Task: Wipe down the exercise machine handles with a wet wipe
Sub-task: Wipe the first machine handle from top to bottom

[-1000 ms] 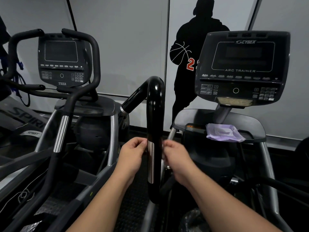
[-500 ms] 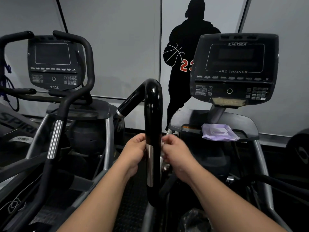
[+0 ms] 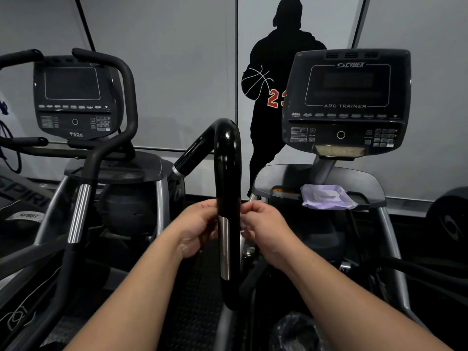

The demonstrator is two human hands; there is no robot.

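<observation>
Since the earlier frames both hands have closed in on the black handle (image 3: 228,188): a second ago they sat slightly clear of it on either side, and now each one touches the bar at the top end of its chrome strip (image 3: 224,247). The view has also drifted, so the consoles sit further left in frame; the machines themselves do not appear to have moved.

Left hand (image 3: 196,228): fingers curled together against the left flank of the handle, tips hidden behind the bar. Right hand (image 3: 266,228): fingers bunched and pressed to the right flank, thumb and forefinger seemingly pinching something pale and small. Whether that is a wet wipe cannot be confirmed; it is too small and partly hidden.

A purple wipe packet (image 3: 326,197) lies on the shelf of the Cybex machine, below its console (image 3: 347,102), well apart from both hands. A second machine's console (image 3: 73,97) stands to the left.

Assessment: contact with the handle is established at mid-height, so wiping looks to be starting. The curved top and the lower section show no sign of attention as yet. The other handles remain to be done.
</observation>
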